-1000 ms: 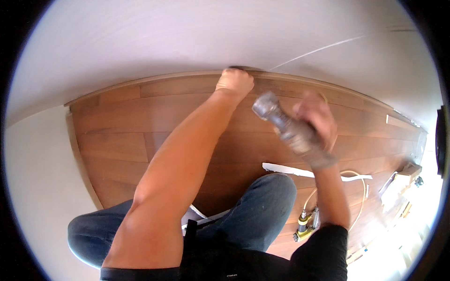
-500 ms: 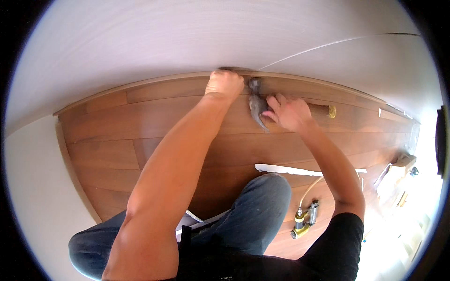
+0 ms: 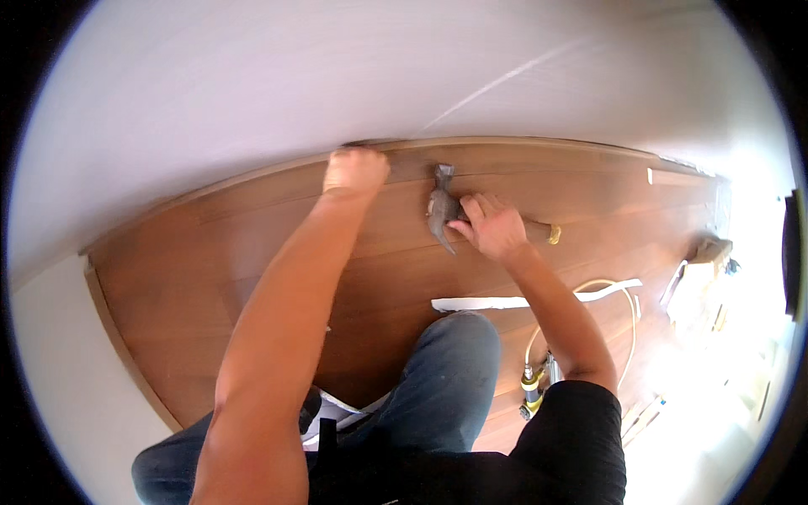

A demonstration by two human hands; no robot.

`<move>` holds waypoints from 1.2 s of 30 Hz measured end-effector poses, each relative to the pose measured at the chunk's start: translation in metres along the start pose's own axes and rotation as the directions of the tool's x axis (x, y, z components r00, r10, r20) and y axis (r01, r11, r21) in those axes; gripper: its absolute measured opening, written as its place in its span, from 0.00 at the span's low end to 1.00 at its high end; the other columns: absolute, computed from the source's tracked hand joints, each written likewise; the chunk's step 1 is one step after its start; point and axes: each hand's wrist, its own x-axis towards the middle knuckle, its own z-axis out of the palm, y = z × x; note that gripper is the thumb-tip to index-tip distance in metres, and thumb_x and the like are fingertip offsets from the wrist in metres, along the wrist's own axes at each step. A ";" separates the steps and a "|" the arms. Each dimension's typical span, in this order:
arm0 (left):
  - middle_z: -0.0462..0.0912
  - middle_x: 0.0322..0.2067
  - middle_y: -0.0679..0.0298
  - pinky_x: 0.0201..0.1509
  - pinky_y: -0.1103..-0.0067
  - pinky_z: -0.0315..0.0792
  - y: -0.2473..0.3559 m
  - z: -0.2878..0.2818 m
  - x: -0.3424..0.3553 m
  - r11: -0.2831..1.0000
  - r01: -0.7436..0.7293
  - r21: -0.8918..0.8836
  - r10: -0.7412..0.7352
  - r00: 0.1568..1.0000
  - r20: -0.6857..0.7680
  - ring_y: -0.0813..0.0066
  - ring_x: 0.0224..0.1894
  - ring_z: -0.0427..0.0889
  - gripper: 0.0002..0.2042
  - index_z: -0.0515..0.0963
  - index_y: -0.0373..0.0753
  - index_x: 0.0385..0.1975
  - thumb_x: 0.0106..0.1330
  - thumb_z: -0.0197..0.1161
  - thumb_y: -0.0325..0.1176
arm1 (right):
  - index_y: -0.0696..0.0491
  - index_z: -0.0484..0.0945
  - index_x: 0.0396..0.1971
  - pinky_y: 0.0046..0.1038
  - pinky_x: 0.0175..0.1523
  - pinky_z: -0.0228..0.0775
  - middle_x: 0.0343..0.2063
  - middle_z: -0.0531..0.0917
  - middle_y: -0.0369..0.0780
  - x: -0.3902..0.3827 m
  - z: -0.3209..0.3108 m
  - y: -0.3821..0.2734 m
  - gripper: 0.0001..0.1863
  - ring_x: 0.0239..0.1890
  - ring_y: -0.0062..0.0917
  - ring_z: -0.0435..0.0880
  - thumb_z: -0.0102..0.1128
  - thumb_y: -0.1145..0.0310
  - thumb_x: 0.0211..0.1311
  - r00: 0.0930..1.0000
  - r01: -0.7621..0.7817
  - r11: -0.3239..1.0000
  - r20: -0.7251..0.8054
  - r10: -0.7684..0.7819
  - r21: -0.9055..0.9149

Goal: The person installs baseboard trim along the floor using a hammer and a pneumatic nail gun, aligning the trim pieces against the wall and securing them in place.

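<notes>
My left hand [image 3: 356, 172] is closed in a fist at the thin wood trim strip [image 3: 480, 141] along the foot of the wall. Its fingers are turned away, so whatever they hold is hidden. To its right, my right hand [image 3: 497, 229] grips a claw hammer [image 3: 438, 207] by the handle, close to the head. The hammer's face points toward the trim, a short gap away from it, and its claw curves back toward me. The yellowish handle end sticks out to the right of my hand.
Brown plank flooring [image 3: 379, 295] runs up to the pale wall [image 3: 295, 84]. A white strip [image 3: 480, 303] lies by my knee. Lower right, a yellow-and-black air tool [image 3: 530, 391] trails a hose [image 3: 633, 328]. A cardboard box [image 3: 711, 252] stands at far right.
The hammer has drawn back from the trim and a little to the right, away from my left hand. My left fist stays at the trim while the whole view has shifted.
</notes>
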 end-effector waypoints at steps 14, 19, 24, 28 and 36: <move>0.89 0.47 0.58 0.49 0.64 0.86 0.012 0.007 0.005 0.965 0.129 0.230 -0.124 0.992 -0.033 0.58 0.51 0.89 0.10 0.87 0.41 0.44 0.71 0.59 0.30 | 0.49 0.77 0.38 0.35 0.51 0.73 0.36 0.78 0.39 -0.069 0.002 0.034 0.18 0.44 0.34 0.78 0.60 0.48 0.66 0.975 -0.166 0.986 -0.147 0.164 -0.001; 0.89 0.45 0.60 0.46 0.66 0.88 0.015 0.018 0.007 0.952 0.094 0.291 -0.057 0.989 -0.135 0.57 0.50 0.89 0.09 0.87 0.43 0.43 0.72 0.58 0.30 | 0.48 0.77 0.41 0.36 0.51 0.72 0.36 0.77 0.38 -0.081 -0.002 0.025 0.18 0.45 0.34 0.78 0.60 0.49 0.66 0.959 -0.262 0.965 -0.112 0.260 0.001; 0.89 0.47 0.61 0.48 0.65 0.87 0.014 0.007 0.006 0.922 0.150 0.356 -0.155 0.988 -0.015 0.57 0.51 0.89 0.10 0.87 0.42 0.44 0.73 0.56 0.30 | 0.50 0.76 0.58 0.41 0.61 0.72 0.54 0.78 0.42 -0.150 -0.016 -0.025 0.24 0.57 0.40 0.76 0.67 0.59 0.65 0.760 -0.588 0.800 -0.259 0.596 0.118; 0.88 0.49 0.58 0.50 0.65 0.87 0.019 -0.011 -0.002 0.931 0.164 0.327 -0.169 0.986 -0.014 0.56 0.51 0.89 0.11 0.86 0.40 0.44 0.74 0.55 0.30 | 0.54 0.71 0.63 0.45 0.69 0.66 0.63 0.73 0.49 -0.352 0.002 -0.082 0.28 0.65 0.49 0.71 0.62 0.73 0.60 0.204 -0.939 0.229 -0.120 0.972 0.257; 0.89 0.48 0.60 0.50 0.65 0.86 0.026 -0.002 0.003 0.941 0.137 0.310 -0.138 0.990 -0.016 0.57 0.51 0.89 0.11 0.88 0.44 0.43 0.74 0.56 0.31 | 0.58 0.59 0.70 0.51 0.75 0.54 0.69 0.62 0.55 -0.485 -0.024 -0.193 0.37 0.71 0.54 0.61 0.56 0.72 0.59 -0.297 -0.955 -0.297 -0.024 0.955 -0.007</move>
